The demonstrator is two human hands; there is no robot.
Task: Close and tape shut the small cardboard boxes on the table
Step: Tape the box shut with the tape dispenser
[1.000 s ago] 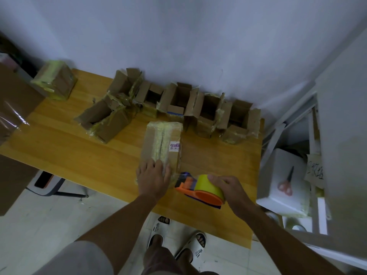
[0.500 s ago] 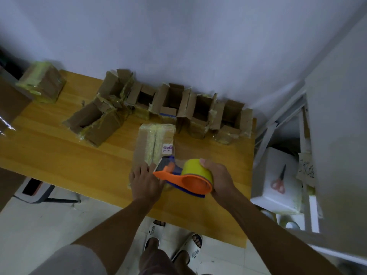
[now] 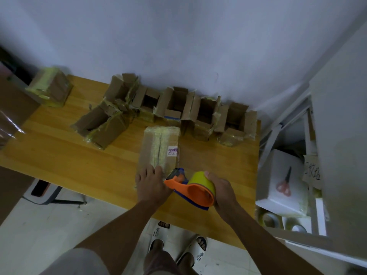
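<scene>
Fingers, left hand: straight and flat, pressing down on the near end of the closed box; nothing curled round it.
Fingers, right hand: curled round the yellow tape roll on the tape dispenser, gripping it; thumb on the roll's far side.
Dispenser: orange body with blue trim, its cutting end pointing left, touching the near right corner of the closed box just beside the left fingertips.
Closed box: lies on the wooden table near its centre, long axis running near to far, flaps shut, a pale tape strip along the top seam, small printed label on its right side.
Open boxes: a row along the far edge against the wall, flaps up, old tape on the edges; one more open box lies tipped on its side left of the row.
Taped box: far left corner, well apart from the others.
Right of table: white foam block with red-handled scissors lying on it.
Floor: person's feet in white sandals at the table's near edge.
</scene>
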